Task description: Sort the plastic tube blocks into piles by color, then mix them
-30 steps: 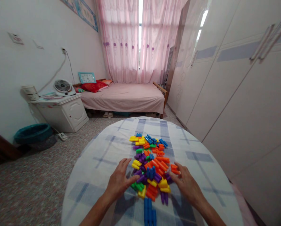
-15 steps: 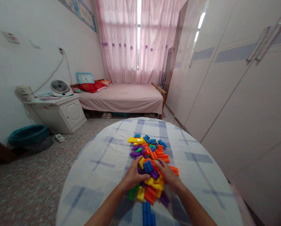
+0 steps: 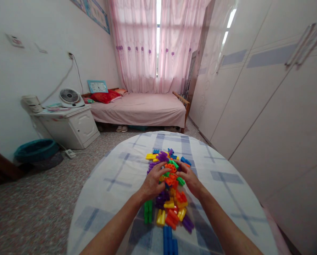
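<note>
A loose heap of plastic building blocks (image 3: 171, 181) in orange, yellow, purple, green and blue lies on the table, shaped like short joined tubes. My left hand (image 3: 154, 180) curls around the heap's left side, its fingers bent over purple and orange blocks. From the right, my right hand (image 3: 190, 179) cups the same orange and green blocks, fingers bent inward. The clump sits squeezed between both hands; some fingertips are hidden among the pieces. Nearest me is a joined blue block (image 3: 170, 241), and a green block (image 3: 148, 211) lies beside my left wrist.
The round table wears a checked white and blue cloth (image 3: 105, 209). Beyond it stands a bed (image 3: 145, 109) with a pink sheet. A white cabinet (image 3: 68, 124) with a fan (image 3: 69, 97) and a teal bin (image 3: 36, 150) are at left; a tall wardrobe (image 3: 254, 106) runs along the right.
Both hands have moved forward, away from me, pushing blocks toward the far part of the heap. Purple and green pieces have shifted there, and more of the near blocks is uncovered.
</note>
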Demonstrator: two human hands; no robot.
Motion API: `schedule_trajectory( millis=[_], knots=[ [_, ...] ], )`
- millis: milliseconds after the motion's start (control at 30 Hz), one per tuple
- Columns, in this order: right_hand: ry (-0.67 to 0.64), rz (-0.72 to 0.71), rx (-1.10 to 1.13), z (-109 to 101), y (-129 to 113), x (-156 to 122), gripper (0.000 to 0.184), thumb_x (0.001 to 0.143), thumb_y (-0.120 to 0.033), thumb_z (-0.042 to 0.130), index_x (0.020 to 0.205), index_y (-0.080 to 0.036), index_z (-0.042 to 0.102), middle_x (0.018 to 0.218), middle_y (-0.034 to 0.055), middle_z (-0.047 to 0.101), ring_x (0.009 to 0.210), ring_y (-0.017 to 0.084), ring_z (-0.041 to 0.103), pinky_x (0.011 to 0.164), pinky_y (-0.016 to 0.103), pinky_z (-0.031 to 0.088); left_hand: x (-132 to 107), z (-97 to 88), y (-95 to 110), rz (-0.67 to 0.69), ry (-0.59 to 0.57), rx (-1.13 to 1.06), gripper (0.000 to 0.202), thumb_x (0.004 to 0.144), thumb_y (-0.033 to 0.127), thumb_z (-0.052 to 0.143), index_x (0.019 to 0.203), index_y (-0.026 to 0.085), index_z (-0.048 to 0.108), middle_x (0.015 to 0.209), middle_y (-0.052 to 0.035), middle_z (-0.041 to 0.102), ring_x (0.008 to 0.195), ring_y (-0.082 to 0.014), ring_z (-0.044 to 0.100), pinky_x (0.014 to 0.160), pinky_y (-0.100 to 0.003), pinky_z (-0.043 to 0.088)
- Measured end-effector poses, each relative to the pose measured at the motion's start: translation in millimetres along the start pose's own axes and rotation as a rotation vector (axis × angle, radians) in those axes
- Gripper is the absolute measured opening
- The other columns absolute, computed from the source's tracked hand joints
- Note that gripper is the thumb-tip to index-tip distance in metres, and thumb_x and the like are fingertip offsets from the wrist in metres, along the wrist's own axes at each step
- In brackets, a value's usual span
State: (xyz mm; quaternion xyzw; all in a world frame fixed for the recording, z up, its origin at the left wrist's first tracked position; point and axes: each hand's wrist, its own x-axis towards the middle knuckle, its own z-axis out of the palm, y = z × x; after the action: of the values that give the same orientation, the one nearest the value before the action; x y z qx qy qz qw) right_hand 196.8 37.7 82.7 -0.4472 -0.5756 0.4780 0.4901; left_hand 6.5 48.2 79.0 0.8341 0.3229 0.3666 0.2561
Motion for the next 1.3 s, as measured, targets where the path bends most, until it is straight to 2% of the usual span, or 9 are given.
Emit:
schedule_trajectory(
  millis=[200, 333, 467, 567, 700, 900, 1000, 1133, 1300],
  knots=[
    [0.171, -0.024, -0.506, -14.8, -10.6, -68.2, 0.055, 0.071, -0.035, 0.062, 0.124, -0.022, 0.056, 0.133, 0.0099, 0.052, 0.127, 0.028, 0.044, 0.109, 0.045, 0.030, -60.7, -22.1, 11.0, -0.238, -0.029, 0.217, 0.049, 0.073, 0.017, 0.054, 0.121, 0.025, 0.059, 0.141, -0.0089, 0.046, 0.131, -0.0241, 0.042, 0.109, -0.042, 0.035],
    [0.067, 0.249, -0.760, -7.5, 9.2, -142.4, 0.086, 0.065, -0.039, 0.068, 0.143, -0.030, 0.033, 0.148, 0.0086, 0.034, 0.126, 0.031, 0.046, 0.097, 0.045, 0.045, -116.5, -25.5, 28.2, -0.522, -0.150, 0.326, 0.088, 0.057, 0.033, 0.075, 0.138, 0.033, 0.041, 0.149, -0.0083, 0.035, 0.130, -0.0321, 0.042, 0.102, -0.046, 0.042],
    [0.036, 0.305, -0.914, 19.4, 37.6, -178.4, 0.100, 0.057, -0.022, 0.067, 0.147, -0.022, 0.023, 0.154, 0.0134, 0.019, 0.138, 0.033, 0.027, 0.105, 0.044, 0.037, -138.1, -7.4, 41.5, -0.651, -0.292, 0.391, 0.112, 0.042, 0.027, 0.082, 0.143, 0.032, 0.032, 0.154, -0.0096, 0.024, 0.135, -0.0360, 0.034, 0.103, -0.046, 0.040],
    [0.080, 0.241, -0.942, 38.8, 45.0, -171.0, 0.103, 0.055, -0.016, 0.061, 0.148, -0.017, 0.018, 0.155, 0.0151, 0.016, 0.140, 0.031, 0.021, 0.109, 0.044, 0.032, -129.7, 8.0, 43.9, -0.611, -0.314, 0.402, 0.113, 0.043, 0.023, 0.080, 0.144, 0.031, 0.029, 0.155, -0.0094, 0.020, 0.138, -0.0340, 0.029, 0.107, -0.044, 0.035],
    [0.121, 0.235, -0.821, 49.1, 43.4, -143.8, 0.098, 0.057, -0.018, 0.060, 0.146, -0.020, 0.020, 0.152, 0.0132, 0.023, 0.136, 0.030, 0.032, 0.103, 0.042, 0.040, -117.3, 23.3, 32.5, -0.496, -0.284, 0.306, 0.101, 0.050, 0.023, 0.075, 0.143, 0.027, 0.035, 0.155, -0.0117, 0.021, 0.139, -0.0337, 0.027, 0.111, -0.045, 0.029],
    [0.298, 0.181, -0.398, 58.5, 55.7, -111.2, 0.076, 0.065, -0.025, 0.059, 0.138, -0.018, 0.036, 0.138, 0.0145, 0.045, 0.095, 0.025, 0.063, 0.084, 0.039, 0.051, -106.4, 55.8, 9.5, -0.494, 0.050, 0.034, 0.075, 0.060, 0.016, 0.063, 0.133, 0.022, 0.049, 0.149, -0.0128, 0.030, 0.137, -0.0332, 0.030, 0.111, -0.048, 0.032],
    [0.286, 0.243, -0.076, 62.7, 57.4, -94.4, 0.070, 0.069, -0.038, 0.062, 0.133, -0.017, 0.041, 0.120, 0.0116, 0.060, 0.082, 0.023, 0.065, 0.075, 0.038, 0.054, -92.0, 66.1, 6.9, -0.536, 0.190, -0.130, 0.065, 0.061, 0.011, 0.061, 0.125, 0.019, 0.056, 0.141, -0.0126, 0.041, 0.132, -0.0295, 0.039, 0.110, -0.044, 0.034],
    [0.304, 0.261, 0.055, 56.9, 39.5, -63.6, 0.061, 0.069, -0.048, 0.064, 0.120, -0.017, 0.053, 0.107, 0.0093, 0.066, 0.095, 0.026, 0.064, 0.079, 0.038, 0.053, -59.4, 58.3, 11.8, -0.553, 0.294, -0.272, 0.059, 0.062, 0.011, 0.061, 0.121, 0.017, 0.057, 0.129, -0.0113, 0.052, 0.123, -0.0266, 0.049, 0.105, -0.041, 0.040],
    [0.294, 0.247, 0.049, 40.8, 0.4, -18.8, 0.054, 0.072, -0.049, 0.060, 0.118, -0.020, 0.058, 0.122, 0.0092, 0.060, 0.113, 0.027, 0.056, 0.085, 0.036, 0.052, 0.2, 27.8, 15.8, -0.499, 0.319, -0.212, 0.053, 0.069, 0.019, 0.062, 0.122, 0.014, 0.056, 0.125, -0.0126, 0.056, 0.119, -0.0254, 0.051, 0.105, -0.040, 0.038]
  ],
)
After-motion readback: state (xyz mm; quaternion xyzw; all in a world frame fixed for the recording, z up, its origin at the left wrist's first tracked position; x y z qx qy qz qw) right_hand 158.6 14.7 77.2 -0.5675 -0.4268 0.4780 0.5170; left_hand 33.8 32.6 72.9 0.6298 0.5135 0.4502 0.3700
